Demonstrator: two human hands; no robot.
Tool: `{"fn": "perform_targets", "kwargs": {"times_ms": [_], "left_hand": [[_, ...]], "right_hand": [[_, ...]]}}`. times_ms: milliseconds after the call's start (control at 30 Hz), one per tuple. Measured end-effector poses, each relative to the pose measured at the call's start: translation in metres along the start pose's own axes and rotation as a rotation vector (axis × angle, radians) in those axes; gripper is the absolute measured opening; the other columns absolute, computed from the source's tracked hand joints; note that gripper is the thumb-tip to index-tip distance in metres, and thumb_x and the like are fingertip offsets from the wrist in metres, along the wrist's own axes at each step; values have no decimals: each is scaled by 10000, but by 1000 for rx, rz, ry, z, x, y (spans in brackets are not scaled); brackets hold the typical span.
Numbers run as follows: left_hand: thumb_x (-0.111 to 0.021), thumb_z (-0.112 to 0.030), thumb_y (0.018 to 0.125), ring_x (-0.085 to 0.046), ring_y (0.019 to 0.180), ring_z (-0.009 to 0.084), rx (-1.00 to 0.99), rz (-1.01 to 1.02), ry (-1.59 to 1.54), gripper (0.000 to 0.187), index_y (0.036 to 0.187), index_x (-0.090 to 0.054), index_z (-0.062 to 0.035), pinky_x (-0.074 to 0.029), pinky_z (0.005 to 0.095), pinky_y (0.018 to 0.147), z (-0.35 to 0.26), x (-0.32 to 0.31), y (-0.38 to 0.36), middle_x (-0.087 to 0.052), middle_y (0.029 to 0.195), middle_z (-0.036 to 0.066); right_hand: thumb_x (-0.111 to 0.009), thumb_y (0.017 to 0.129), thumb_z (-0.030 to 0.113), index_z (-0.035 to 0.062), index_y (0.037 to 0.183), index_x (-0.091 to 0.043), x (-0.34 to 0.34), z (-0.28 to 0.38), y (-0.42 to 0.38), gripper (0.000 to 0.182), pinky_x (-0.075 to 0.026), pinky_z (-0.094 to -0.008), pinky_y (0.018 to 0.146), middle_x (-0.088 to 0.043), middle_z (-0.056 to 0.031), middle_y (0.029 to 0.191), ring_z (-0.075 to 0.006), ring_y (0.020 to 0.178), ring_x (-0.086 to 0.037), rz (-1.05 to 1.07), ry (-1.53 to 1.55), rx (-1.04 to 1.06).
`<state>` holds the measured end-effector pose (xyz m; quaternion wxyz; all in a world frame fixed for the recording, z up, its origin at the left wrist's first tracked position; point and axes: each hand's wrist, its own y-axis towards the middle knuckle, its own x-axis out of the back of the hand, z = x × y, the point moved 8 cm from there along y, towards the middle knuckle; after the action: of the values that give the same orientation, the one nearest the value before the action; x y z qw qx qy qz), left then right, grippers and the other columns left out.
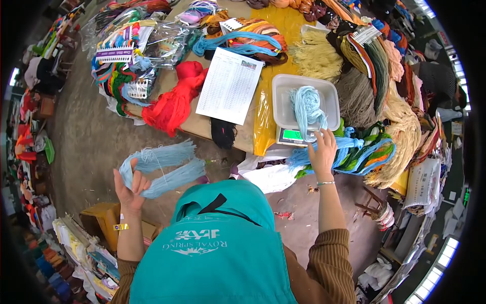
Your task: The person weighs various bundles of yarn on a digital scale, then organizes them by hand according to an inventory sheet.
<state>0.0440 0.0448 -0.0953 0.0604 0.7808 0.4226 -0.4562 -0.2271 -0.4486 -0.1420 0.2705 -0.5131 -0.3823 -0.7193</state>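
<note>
While the left hand [130, 190] closes its fingers around a light blue yarn bundle [164, 168] that trails past the fingertips, the right hand [322, 152] reaches with fingers spread, fingertips touching a light blue skein [307, 107] draped over the white tray [283, 96] on a scale [292, 136].

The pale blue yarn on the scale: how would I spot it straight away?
Find the table heaped with coloured yarn. At its near edge stands a scale with a green display, bearing a white tray. The pale blue yarn lies in that tray, the only yarn there, with the right hand at its trailing end.
</note>
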Motion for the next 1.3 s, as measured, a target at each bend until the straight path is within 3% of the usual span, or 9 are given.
{"fn": "perform_targets", "kwargs": {"times_ms": [200,267,467,600,900,1000,1033,1133,1300], "left_hand": [[-349,-653,959,-296,406,79,-31,52,294,779,1460,-379,-57,-333,269,510,5,-61,2,-361,465,-33],[-429,-689,910,-433,423,99,-31,148,406,875,1469,-340,-21,-402,299,539,7,-83,0,-489,480,11],[-507,-586,930,-567,508,136,-44,227,423,747,1405,-444,-13,-468,321,580,13,-99,0,-622,647,69],[-521,-515,949,-572,524,143,-99,155,409,658,1374,-487,-14,-466,324,581,14,-97,2,-636,726,76],[-596,-421,942,-360,445,89,279,513,-116,729,1500,-295,-60,-287,265,479,59,-160,31,-462,576,-22],[-616,-244,914,-428,495,99,454,394,-74,340,1168,-610,-17,-340,274,495,100,-149,60,-508,597,1],[-618,-228,912,-454,521,103,471,348,80,269,1068,-631,-10,-365,275,520,115,-148,73,-517,603,6],[-622,-189,908,-500,587,107,424,306,527,187,870,-652,-9,-417,264,604,158,-172,116,-524,616,9],[-670,-201,895,-495,569,84,386,398,626,174,815,-630,-52,-434,253,582,226,-219,149,-527,619,-13]], "right_hand": [[-728,720,74,58,1123,-617,21,-4,-3,418,-385,-479,1021,-546,-133,1261,-367,1257,-457,-65,61,-33],[-725,716,68,58,1112,-618,19,-5,-3,411,-383,-479,1025,-548,-133,1263,-368,1257,-459,-64,59,-26],[-742,724,108,66,1126,-621,11,-2,0,422,-358,-481,1047,-523,-129,1309,-365,1300,-421,-20,39,-2],[-760,718,174,82,1128,-630,0,2,1,439,-312,-503,1071,-499,-123,1343,-358,1334,-385,9,-24,16],[-711,714,158,37,888,-622,-29,15,21,230,-211,-570,1131,-507,-162,1342,-378,1369,-335,87,-115,49],[-655,769,142,23,821,-598,-10,-1,36,142,-462,-417,823,-645,-145,970,-296,955,-609,124,266,-203],[-636,844,181,15,874,-633,-16,-11,37,169,-437,-355,620,-664,-115,792,-221,678,-605,195,637,-347],[-533,955,217,-70,1053,-635,13,38,46,320,-522,-315,653,-699,-136,859,-201,716,-663,302,1627,-621],[-462,993,183,-91,1242,-541,39,100,47,379,-569,-360,798,-645,-187,1141,-246,924,-672,417,1908,-693]]}}
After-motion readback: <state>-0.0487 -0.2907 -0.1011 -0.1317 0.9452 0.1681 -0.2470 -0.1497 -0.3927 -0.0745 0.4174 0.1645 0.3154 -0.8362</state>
